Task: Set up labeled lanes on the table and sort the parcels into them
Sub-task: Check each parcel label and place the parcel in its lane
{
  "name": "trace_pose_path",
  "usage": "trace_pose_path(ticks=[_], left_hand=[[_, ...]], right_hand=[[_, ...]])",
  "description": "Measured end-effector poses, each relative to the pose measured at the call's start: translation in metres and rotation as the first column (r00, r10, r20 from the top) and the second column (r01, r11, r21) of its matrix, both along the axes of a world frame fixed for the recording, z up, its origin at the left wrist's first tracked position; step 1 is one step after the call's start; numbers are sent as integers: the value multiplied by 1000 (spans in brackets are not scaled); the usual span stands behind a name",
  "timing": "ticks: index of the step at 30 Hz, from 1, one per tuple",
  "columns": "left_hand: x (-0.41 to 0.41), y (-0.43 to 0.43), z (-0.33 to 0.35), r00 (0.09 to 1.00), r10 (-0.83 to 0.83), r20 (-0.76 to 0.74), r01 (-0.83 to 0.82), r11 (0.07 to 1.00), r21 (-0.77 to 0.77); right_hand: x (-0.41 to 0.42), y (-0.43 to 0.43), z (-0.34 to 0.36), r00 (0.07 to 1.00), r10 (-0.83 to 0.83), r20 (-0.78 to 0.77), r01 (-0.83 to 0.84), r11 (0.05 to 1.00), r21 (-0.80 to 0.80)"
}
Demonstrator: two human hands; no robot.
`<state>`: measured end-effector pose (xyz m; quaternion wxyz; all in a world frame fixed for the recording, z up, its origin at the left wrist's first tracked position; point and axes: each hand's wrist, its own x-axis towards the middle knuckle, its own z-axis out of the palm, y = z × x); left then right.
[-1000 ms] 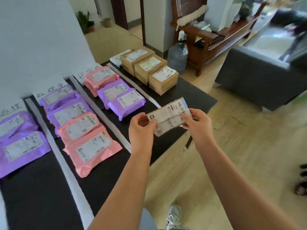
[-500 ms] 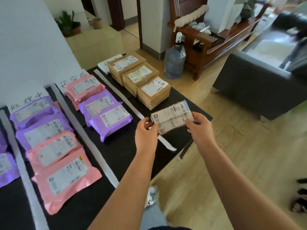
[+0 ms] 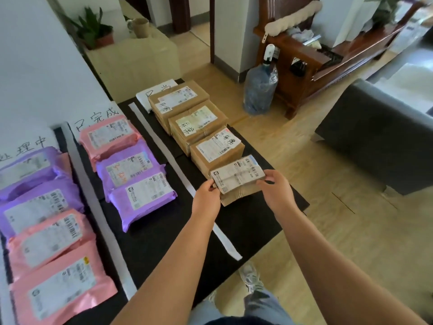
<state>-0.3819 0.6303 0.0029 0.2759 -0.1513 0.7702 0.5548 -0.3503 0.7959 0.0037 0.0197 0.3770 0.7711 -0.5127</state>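
I hold a small brown cardboard parcel (image 3: 237, 181) with a white shipping label between both hands, low over the black table (image 3: 248, 221). My left hand (image 3: 206, 198) pinches its left end; my right hand (image 3: 276, 191) grips its right end. It sits just in front of a row of three brown boxes (image 3: 199, 127) in the right lane. White tape strips (image 3: 164, 151) divide the lanes. The middle lane holds a pink mailer (image 3: 107, 137) and two purple mailers (image 3: 138, 184). The left lane holds purple and pink mailers (image 3: 46, 219). Handwritten paper labels (image 3: 98, 118) head the lanes.
A wall stands behind the table on the left. A blue water jug (image 3: 260, 87) and a wooden bench (image 3: 309, 55) stand beyond the table's far right corner. A grey sofa (image 3: 375, 134) is on the right across bare wood floor. My shoe (image 3: 250, 275) is by the table edge.
Both hands carried the brown parcel forward and down, from the air near the table edge to just in front of the nearest brown box. My view shifted right along the table.
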Motion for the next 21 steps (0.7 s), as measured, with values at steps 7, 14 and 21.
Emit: trace_pose_path(ticks=[7, 14, 21], left_hand=[[-11, 32, -3, 993, 83, 84, -81, 996, -22], [-2, 55, -7, 970, 240, 31, -239, 971, -21], [9, 65, 2, 935, 354, 10, -352, 933, -70]], right_hand=[[-42, 33, -22, 977, 203, 68, -202, 979, -13], [-58, 56, -35, 923, 377, 75, -378, 926, -6], [-61, 63, -27, 923, 382, 40, -384, 923, 33]])
